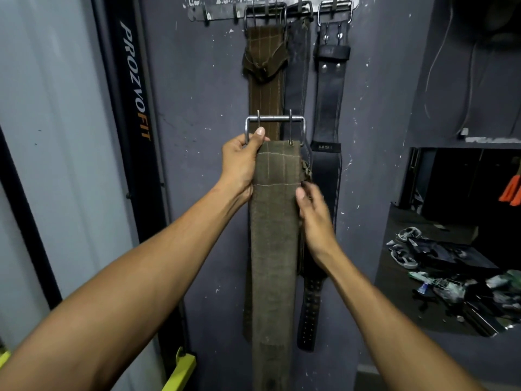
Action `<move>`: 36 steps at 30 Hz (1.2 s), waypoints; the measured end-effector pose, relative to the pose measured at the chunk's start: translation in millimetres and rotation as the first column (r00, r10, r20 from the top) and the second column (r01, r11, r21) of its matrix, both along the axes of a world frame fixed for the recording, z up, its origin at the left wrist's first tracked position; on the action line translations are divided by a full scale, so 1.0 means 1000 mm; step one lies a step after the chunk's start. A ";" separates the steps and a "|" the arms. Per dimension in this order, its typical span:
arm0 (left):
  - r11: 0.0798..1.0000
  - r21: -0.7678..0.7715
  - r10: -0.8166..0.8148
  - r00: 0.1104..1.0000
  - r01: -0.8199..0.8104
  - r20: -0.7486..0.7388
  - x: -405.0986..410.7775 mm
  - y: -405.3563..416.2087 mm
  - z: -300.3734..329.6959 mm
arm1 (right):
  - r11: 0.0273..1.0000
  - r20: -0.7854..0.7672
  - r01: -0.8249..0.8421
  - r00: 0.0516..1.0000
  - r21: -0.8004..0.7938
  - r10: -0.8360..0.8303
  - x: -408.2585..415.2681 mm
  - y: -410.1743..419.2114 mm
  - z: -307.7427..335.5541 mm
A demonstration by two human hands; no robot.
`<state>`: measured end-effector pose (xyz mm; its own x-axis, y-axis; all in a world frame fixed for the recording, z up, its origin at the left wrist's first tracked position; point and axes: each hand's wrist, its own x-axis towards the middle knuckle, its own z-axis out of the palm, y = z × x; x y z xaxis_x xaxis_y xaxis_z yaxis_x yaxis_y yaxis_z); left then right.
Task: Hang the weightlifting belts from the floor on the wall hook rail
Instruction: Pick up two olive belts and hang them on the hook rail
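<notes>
I hold an olive-green weightlifting belt upright in front of the wall, its steel buckle at the top, well below the rail. My left hand grips the belt's top left edge just under the buckle. My right hand touches the belt's right edge lower down, fingers curled and blurred. The metal hook rail runs along the top of the wall. A brown belt, a dark belt and a black leather belt hang from it by their buckles.
A black upright frame with lettering stands left of the wall, with a yellow bracket at its foot. At right, a dark alcove floor holds shoes and scattered clutter. Cables hang on the right wall.
</notes>
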<state>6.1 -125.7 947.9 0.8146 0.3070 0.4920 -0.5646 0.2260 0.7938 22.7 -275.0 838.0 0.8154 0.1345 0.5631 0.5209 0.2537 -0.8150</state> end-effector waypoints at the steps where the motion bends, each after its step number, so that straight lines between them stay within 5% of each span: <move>1: 1.000 -0.002 -0.001 1.000 0.001 -0.001 0.000 -0.003 0.001 | 0.999 0.043 0.040 0.998 -0.007 -0.040 0.004 -0.002 0.023; 5: 1.000 -0.021 -0.014 1.000 0.014 0.003 -0.001 -0.011 0.005 | 0.970 0.210 0.237 0.953 -0.057 -0.220 0.017 0.005 0.080; 11: 0.999 -0.010 0.036 0.994 -0.035 0.106 0.003 -0.002 0.029 | 0.930 0.333 0.340 0.869 0.136 -0.366 0.034 0.031 0.111; 20: 0.767 0.460 0.283 0.880 -0.447 0.382 0.063 0.061 0.058 | 0.893 0.477 0.416 0.759 0.169 -0.444 0.104 0.085 0.187; 26: 0.728 0.476 0.301 0.853 -0.494 0.426 0.136 0.111 0.141 | 0.840 0.492 0.511 0.692 0.182 -0.528 0.160 0.130 0.267; 31: 0.767 0.470 0.203 0.860 -0.437 0.469 0.192 0.154 0.218 | 0.725 0.546 0.655 0.537 0.210 -0.643 0.197 0.168 0.344; 36: 0.749 0.528 0.150 0.878 -0.401 0.454 0.241 0.185 0.265 | 0.717 0.542 0.675 0.541 0.177 -0.643 0.240 0.198 0.383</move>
<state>247.6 59.6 1212.5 0.4643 0.0350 0.8850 -0.7933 -0.4277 0.4332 262.5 -76.8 1220.7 0.2498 -0.2761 0.9281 0.8620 -0.3732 -0.3430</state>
